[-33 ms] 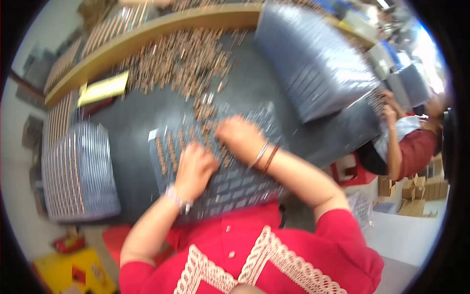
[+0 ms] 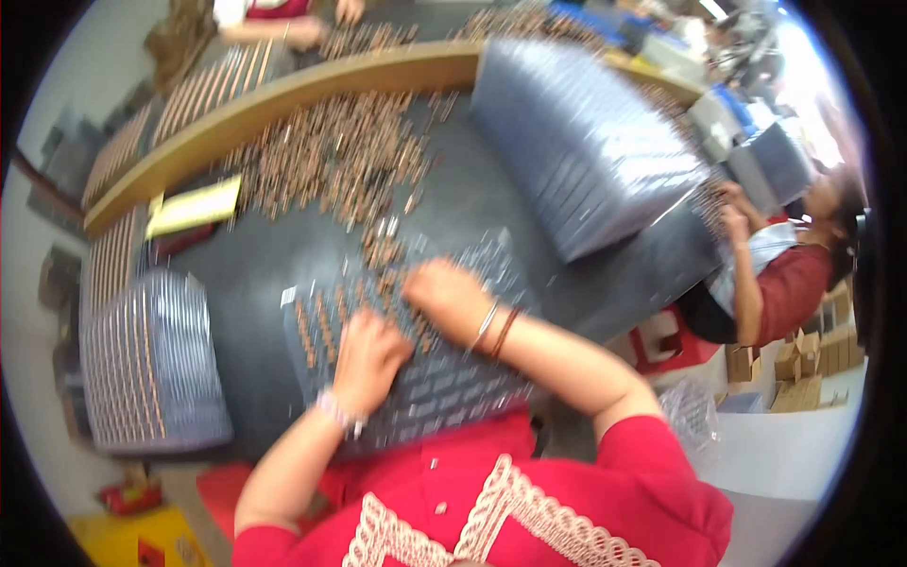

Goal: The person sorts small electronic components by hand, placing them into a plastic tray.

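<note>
A clear plastic tray [image 2: 453,380] with rows of slots lies in front of me on the dark table. Small copper-coloured parts [image 2: 304,333] fill columns on its left side; slots on the near right look bare. My left hand [image 2: 370,361] rests over the tray's middle, fingers curled. Beyond it to the right, my right hand [image 2: 448,300] bends its fingers down among the filled columns. Blur and the hands themselves hide whatever the fingertips hold. A small heap of the same parts [image 2: 382,251] lies at the tray's far edge.
A large pile of copper-coloured parts [image 2: 335,156] spreads below a wooden rail [image 2: 283,92]. Tall stacked clear trays [image 2: 586,151] stand at right, filled stacked trays [image 2: 151,369] at left. A yellow card [image 2: 194,208] lies far left. A co-worker [image 2: 784,283] sits at right; another's hands [image 2: 307,33] show at the back.
The whole scene sits lower in the picture, and another person's hands now show more at the back. Both my hands stay over the tray in nearly the same places.
</note>
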Demonstrator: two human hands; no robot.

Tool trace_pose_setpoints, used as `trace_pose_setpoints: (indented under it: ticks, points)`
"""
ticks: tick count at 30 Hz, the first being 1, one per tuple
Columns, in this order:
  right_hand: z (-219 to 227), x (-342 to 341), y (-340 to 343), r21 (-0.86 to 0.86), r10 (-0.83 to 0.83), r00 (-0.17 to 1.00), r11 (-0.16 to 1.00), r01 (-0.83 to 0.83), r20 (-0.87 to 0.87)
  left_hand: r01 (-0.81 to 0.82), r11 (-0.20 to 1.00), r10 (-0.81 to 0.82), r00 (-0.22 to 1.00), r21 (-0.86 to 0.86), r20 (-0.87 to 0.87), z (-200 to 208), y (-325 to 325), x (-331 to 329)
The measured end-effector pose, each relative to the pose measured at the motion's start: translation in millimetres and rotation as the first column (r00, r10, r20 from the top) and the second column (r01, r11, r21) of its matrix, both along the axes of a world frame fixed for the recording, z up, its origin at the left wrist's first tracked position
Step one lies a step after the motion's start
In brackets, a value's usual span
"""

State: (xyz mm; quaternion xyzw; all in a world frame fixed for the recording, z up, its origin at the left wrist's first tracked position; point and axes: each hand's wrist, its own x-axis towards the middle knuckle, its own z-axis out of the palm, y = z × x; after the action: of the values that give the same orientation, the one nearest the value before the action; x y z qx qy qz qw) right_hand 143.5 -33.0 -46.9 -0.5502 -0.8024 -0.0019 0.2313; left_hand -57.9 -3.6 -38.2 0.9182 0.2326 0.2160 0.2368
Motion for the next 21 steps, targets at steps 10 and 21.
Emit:
trace_pose_setpoints:
  ticks: [10, 21]
  points:
    - [-0.5, -7.3, -10.4, 0.097, 0.033, 0.998, 0.995, -0.037, 0.048, 0.222, 0.944, -0.235, 0.972, 0.243, 0.026, 27.8, 8.3, -4.6]
    - [26.4, 12.2, -48.2, -0.220, -0.175, 0.931, 0.970, 0.107, -0.321, -0.164, 0.976, 0.163, 0.986, 0.144, 0.019, 11.7, 48.5, 22.6]
